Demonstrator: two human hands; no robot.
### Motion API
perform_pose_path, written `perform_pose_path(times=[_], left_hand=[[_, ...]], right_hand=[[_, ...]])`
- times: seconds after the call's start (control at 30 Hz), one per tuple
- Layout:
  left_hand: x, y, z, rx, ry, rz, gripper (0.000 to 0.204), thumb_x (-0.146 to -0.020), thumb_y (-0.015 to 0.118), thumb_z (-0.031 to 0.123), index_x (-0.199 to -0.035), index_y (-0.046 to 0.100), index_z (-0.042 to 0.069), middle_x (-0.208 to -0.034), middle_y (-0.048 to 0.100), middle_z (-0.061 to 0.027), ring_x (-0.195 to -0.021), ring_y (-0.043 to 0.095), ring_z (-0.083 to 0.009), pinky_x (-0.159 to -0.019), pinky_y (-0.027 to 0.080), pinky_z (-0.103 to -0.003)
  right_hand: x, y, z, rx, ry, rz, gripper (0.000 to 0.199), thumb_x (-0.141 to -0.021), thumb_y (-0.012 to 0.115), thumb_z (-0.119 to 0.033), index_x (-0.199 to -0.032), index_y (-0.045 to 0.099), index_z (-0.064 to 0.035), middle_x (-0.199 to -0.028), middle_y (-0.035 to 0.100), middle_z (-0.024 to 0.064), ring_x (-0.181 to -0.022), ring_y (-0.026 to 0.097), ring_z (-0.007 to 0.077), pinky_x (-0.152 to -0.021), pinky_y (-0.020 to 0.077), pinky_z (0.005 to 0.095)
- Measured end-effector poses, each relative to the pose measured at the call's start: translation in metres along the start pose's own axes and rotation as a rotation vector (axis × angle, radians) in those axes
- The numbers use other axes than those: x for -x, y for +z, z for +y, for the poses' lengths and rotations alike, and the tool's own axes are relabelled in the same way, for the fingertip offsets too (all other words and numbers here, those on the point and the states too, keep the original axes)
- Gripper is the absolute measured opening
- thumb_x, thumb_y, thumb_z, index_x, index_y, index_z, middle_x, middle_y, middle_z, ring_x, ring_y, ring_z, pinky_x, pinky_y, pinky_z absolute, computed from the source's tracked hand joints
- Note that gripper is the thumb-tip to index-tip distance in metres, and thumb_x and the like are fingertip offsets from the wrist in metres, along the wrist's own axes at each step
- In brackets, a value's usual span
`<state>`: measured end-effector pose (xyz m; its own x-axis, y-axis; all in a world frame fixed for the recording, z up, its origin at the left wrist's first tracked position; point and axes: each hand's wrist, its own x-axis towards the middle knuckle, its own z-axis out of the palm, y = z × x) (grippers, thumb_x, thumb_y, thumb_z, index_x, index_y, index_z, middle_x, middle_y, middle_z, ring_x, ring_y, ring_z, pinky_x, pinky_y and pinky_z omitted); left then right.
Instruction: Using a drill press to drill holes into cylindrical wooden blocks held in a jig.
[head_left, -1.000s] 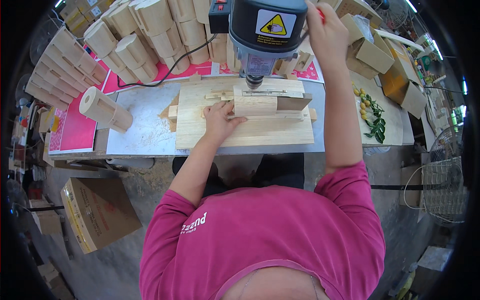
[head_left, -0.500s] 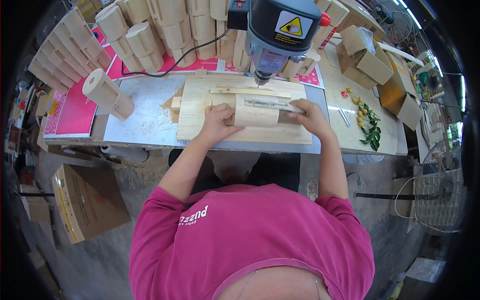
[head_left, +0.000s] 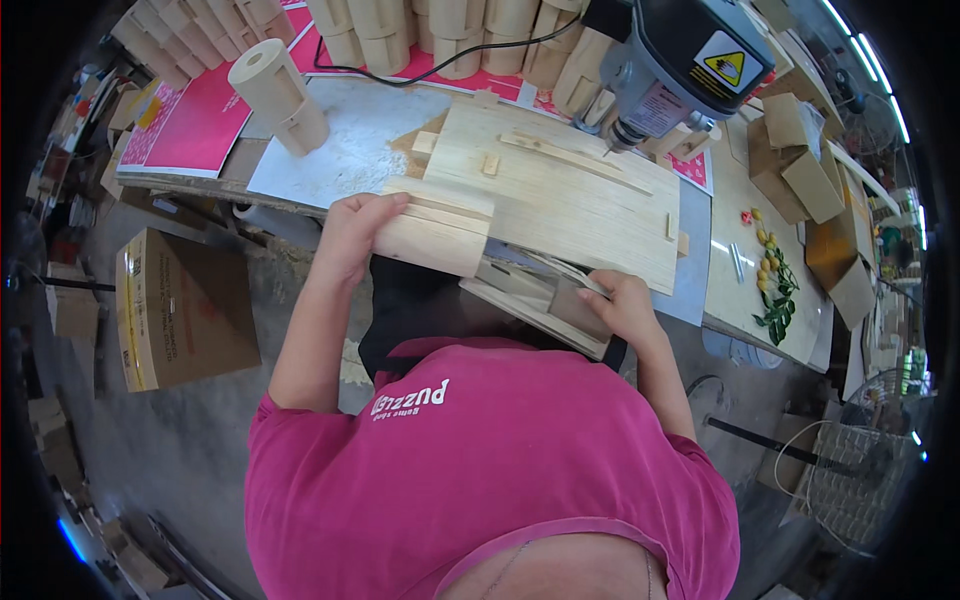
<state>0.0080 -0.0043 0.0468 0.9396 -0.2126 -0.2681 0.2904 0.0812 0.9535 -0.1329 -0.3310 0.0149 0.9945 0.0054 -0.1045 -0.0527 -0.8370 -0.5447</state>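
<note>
My left hand grips the left end of a pale wooden cylinder with a groove along its top. Its thumb lies over the upper edge. Just to the right, my right hand is closed on the right end of a long trough-like wooden piece with greyish inner faces. That piece tilts down to the right above my lap, close to the cylinder's right end; whether they touch I cannot tell. Beyond both hands lies a flat wooden board with thin strips and small blocks fixed on it.
A drill press stands over the board's far right, its bit pointing down. One wooden cylinder stands at left; several more line the back under a black cable. At right are cardboard boxes and a leafy fruit sprig.
The cylinder has come off the board toward me and left. My right hand has drawn the trough-like piece down to the right, away from the cylinder. The whole view has turned.
</note>
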Motion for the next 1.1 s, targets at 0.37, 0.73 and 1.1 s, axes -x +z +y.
perform_pose_path(times=[0.37,0.73,1.1], left_hand=[[0.016,0.029,-0.010,0.142,0.037,-0.024,0.021,-0.078,0.066,0.018,-0.073,0.063,-0.002,-0.066,0.061,-0.0036,-0.056,0.051,-0.0052,-0.053,0.039,-0.020],[0.014,0.035,-0.006,0.087,0.035,-0.077,0.023,-0.078,0.066,0.020,-0.073,0.064,-0.002,-0.063,0.058,-0.0009,-0.053,0.045,-0.0025,-0.047,0.033,-0.019],[0.017,0.071,-0.011,0.103,0.015,-0.146,0.025,-0.080,0.067,0.024,-0.072,0.063,0.000,-0.063,0.056,0.0010,-0.052,0.044,-0.0026,-0.046,0.032,-0.019]], right_hand=[[0.017,-0.073,-0.045,-0.060,-0.258,0.311,0.027,-0.065,0.069,-0.005,-0.090,0.062,0.0005,-0.077,0.058,0.0101,-0.076,0.051,0.0260,-0.069,0.0406,0.0333],[0.023,-0.075,-0.028,-0.038,-0.285,0.395,0.026,-0.064,0.070,-0.007,-0.089,0.063,-0.0017,-0.080,0.058,0.0071,-0.078,0.050,0.0245,-0.073,0.0397,0.0325],[0.019,-0.070,-0.029,-0.070,-0.285,0.409,0.026,-0.065,0.070,-0.009,-0.090,0.063,-0.0038,-0.082,0.057,0.0051,-0.083,0.047,0.0241,-0.075,0.0383,0.0328]])
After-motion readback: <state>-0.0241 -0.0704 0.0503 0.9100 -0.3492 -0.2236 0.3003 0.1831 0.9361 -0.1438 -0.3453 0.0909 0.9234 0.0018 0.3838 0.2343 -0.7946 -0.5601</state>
